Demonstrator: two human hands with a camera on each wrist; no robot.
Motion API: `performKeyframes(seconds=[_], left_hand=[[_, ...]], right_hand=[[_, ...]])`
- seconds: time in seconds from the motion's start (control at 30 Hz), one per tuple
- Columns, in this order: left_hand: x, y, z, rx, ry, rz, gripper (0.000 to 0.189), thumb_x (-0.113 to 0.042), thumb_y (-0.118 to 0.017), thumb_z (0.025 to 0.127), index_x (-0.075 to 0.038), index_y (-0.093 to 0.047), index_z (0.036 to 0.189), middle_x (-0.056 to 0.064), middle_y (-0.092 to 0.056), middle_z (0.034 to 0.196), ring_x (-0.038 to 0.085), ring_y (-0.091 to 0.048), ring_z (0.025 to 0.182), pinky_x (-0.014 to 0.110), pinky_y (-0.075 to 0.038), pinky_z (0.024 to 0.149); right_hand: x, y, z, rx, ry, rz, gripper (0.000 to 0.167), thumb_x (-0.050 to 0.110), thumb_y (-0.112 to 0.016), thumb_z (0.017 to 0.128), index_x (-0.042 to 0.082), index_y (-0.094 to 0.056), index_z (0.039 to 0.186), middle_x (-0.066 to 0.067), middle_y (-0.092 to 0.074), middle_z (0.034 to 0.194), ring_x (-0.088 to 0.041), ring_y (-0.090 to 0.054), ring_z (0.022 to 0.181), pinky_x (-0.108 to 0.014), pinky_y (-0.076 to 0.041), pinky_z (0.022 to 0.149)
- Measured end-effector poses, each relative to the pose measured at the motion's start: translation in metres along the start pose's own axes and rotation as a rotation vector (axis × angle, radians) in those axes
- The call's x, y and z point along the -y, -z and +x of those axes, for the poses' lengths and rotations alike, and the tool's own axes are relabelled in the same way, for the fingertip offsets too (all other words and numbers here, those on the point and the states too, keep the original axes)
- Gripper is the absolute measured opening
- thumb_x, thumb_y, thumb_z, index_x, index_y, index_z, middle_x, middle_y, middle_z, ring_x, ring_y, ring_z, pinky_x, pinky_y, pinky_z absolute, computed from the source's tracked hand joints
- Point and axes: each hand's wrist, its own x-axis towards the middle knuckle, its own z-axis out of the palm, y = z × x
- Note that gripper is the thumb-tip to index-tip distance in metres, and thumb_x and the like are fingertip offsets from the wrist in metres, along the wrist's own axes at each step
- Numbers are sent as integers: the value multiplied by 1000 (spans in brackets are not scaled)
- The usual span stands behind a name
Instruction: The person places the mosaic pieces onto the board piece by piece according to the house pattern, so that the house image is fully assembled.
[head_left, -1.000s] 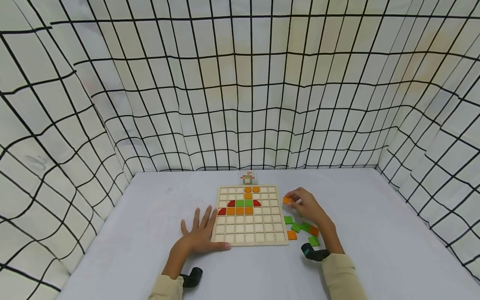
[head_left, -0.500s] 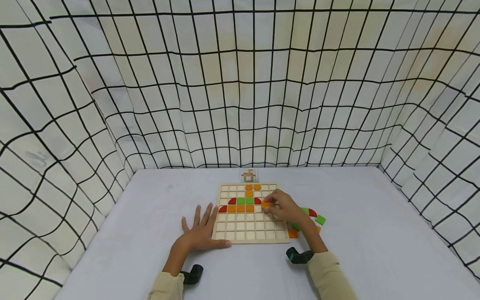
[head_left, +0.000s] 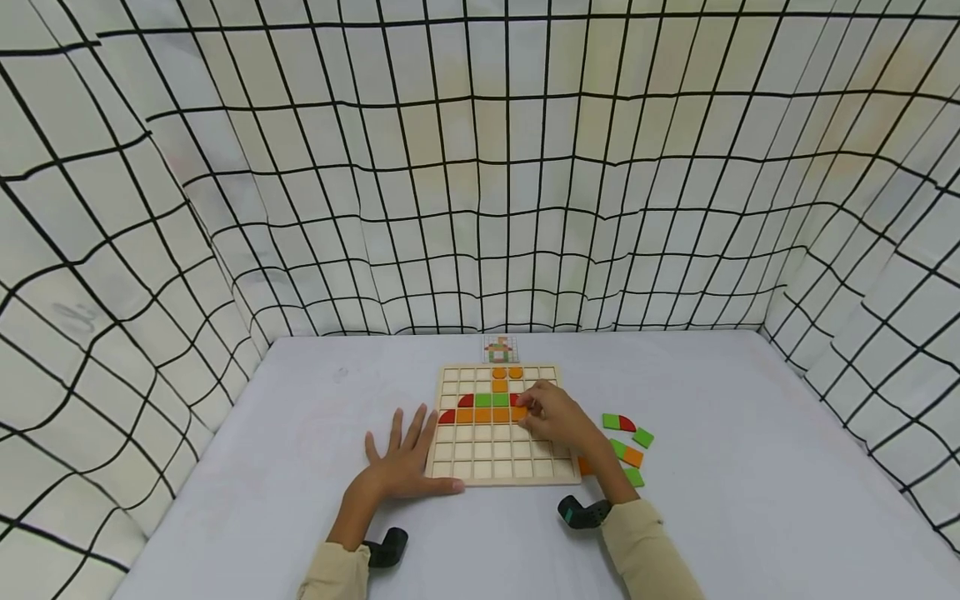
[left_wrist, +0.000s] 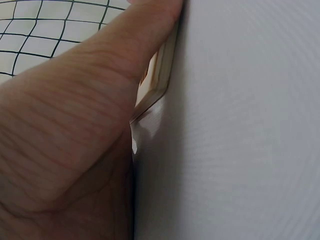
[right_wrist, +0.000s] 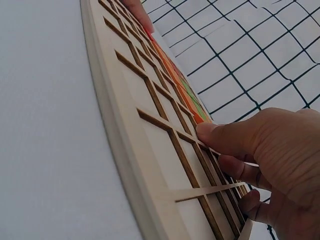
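A wooden grid board (head_left: 504, 481) lies on the table with red, green and orange tiles in its upper rows. My right hand (head_left: 558, 415) pinches an orange square tile (head_left: 519, 413) at the right end of the orange row, just below a red rounded tile. In the right wrist view the thumb (right_wrist: 225, 137) presses on that tile's edge (right_wrist: 198, 119); most of the tile is hidden. My left hand (head_left: 401, 467) lies with fingers spread at the board's left side, its thumb along the front edge. The left wrist view shows the board's corner (left_wrist: 159, 82) beside the thumb.
Right of the board lie several loose tiles, among them a red rounded tile (head_left: 627, 424), a green tile (head_left: 642, 437) and an orange tile (head_left: 633, 457). A small pattern card (head_left: 500, 349) sits behind the board. Black-lined netting (head_left: 480, 208) surrounds the white table (head_left: 750, 467).
My right hand has carried the orange tile leftward from beside the board to the end of the orange row. The left hand keeps its place.
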Motion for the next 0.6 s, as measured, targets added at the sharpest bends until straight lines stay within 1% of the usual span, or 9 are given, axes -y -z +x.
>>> performKeyframes(seconds=[0.13,0.33,0.43,0.6], left_hand=[[0,0,0,1,0,7,121,-73,-69,71,-13,-11,158,13,0,166,45,12,149,78,8,104],[0,0,0,1,0,3,120,-72,-70,71,-13,-11,158,13,0,166,45,11,149,78,8,104],[-1,1,0,7,4,7,120,-72,-69,71,-13,-11,158,12,0,166,45,11,149,78,8,104],[-2,2,-1,9,4,5,120,-71,-70,71,-13,-11,158,12,0,166,45,11,149,78,8,104]], right_hand=[[2,0,1,1,-26,-10,17,15,-74,87,10,-69,104,-1,-59,105,-11,-52,84,-24,-48,74],[3,0,1,1,-42,10,17,15,-75,87,11,-70,102,0,-60,103,-12,-52,83,-24,-47,72],[1,0,1,4,-34,11,15,16,-74,88,11,-70,102,1,-60,102,-11,-53,83,-23,-48,72],[0,0,2,0,8,3,14,16,-72,90,10,-71,102,0,-61,101,-11,-53,83,-24,-48,72]])
